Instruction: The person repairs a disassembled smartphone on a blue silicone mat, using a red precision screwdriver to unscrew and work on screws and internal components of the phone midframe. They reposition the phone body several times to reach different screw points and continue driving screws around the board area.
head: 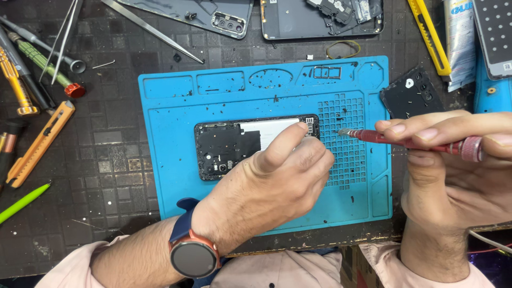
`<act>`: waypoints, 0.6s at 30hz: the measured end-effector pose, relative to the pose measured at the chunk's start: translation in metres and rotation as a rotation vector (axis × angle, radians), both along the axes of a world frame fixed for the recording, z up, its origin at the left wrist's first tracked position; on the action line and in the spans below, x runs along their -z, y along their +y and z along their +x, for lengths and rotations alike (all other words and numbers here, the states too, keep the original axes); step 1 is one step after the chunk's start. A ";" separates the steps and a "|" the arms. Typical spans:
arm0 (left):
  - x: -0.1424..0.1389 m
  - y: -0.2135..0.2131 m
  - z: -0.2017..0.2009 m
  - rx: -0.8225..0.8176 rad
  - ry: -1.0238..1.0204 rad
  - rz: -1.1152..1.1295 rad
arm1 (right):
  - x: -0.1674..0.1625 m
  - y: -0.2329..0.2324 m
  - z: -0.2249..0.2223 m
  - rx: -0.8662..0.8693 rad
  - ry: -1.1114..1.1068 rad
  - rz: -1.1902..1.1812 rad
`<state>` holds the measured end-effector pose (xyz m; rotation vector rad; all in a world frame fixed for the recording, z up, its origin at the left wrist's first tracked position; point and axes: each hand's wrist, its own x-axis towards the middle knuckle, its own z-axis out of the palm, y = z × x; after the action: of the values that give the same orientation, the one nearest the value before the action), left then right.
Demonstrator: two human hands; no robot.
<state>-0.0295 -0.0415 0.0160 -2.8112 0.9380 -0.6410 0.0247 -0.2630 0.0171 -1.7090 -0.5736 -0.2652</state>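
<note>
A: The opened phone (250,146) lies flat in the middle of the blue mat (170,186), its board bare. The left hand (282,176) rests on its right end, fingers curled, forefinger pressing by the top edge. It grips nothing.

B: And the right hand (453,160)?

A: It pinches a red screwdriver (410,141), held level, tip just past the phone's end, over the mat's grid of little cells.

B: What could go wrong?

A: I'd say the tip could slip and scratch the bare board if the phone shifts under that one finger. A loose screw could also roll off and vanish among the dark specks on the mat. The forearm lies low and could drag the mat on the surface (106,160).

B: Any packages or labels around?

A: At top right a white tube (460,42) with blue lettering lies beside a yellow knife (429,37). A pale card with dots (493,34) sits at the far corner. A black back cover (413,93) lies at the mat's right edge, and two opened phone shells (320,18) lie along the top. On the left are tweezers (61,40), an orange knife (40,144) and a green pen (24,202).
</note>
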 end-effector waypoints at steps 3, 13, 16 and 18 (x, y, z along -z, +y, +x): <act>-0.002 -0.001 0.001 -0.010 -0.006 0.052 | 0.000 0.000 0.002 0.023 -0.002 0.005; -0.018 0.002 0.019 0.039 0.180 0.052 | 0.013 -0.014 0.000 0.122 -0.021 0.080; -0.021 0.003 0.027 0.068 0.228 -0.012 | 0.023 -0.025 -0.001 0.166 -0.030 0.103; -0.020 -0.003 0.035 0.076 0.188 -0.112 | 0.030 -0.035 0.001 0.194 -0.039 0.116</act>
<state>0.0058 -0.0446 0.0365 -2.9897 1.0774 -0.4571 0.0256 -0.2979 -0.0130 -1.6505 -0.4126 -0.4626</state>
